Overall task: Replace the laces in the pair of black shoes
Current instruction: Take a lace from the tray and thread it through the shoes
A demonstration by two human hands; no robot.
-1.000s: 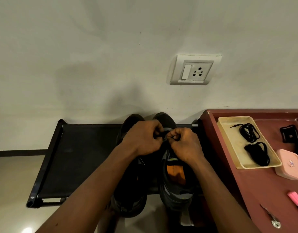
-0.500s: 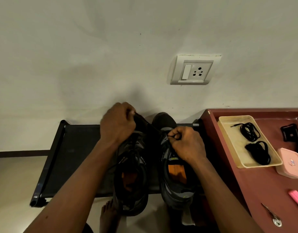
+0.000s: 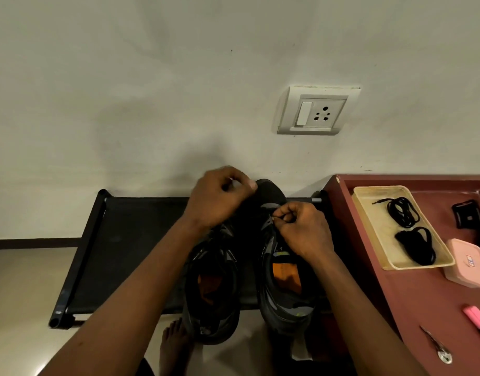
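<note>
Two black shoes with orange insoles stand side by side on a low black rack (image 3: 130, 253). My right hand (image 3: 304, 232) pinches the black lace at the upper eyelets of the right shoe (image 3: 285, 294). My left hand (image 3: 220, 199) is raised over the toe of the left shoe (image 3: 211, 289), its fingers curled and its thumb and forefinger pinched together on the lace's end. The thin lace itself is hard to make out against the dark shoes. Two coiled black laces (image 3: 403, 213) lie in a beige tray (image 3: 374, 221) to the right.
The tray sits on a red-brown table (image 3: 396, 294) beside the rack, along with a pink box (image 3: 466, 264), a pink marker (image 3: 477, 318), a small metal tool (image 3: 436, 346) and a black object (image 3: 466, 215). The wall with a socket (image 3: 317, 112) is close behind. A bare foot (image 3: 174, 340) rests under the rack.
My left hand left the right shoe's eyelets, swung up and left with the lace, and now is coming back toward the toes. My right hand stayed at the eyelets.
</note>
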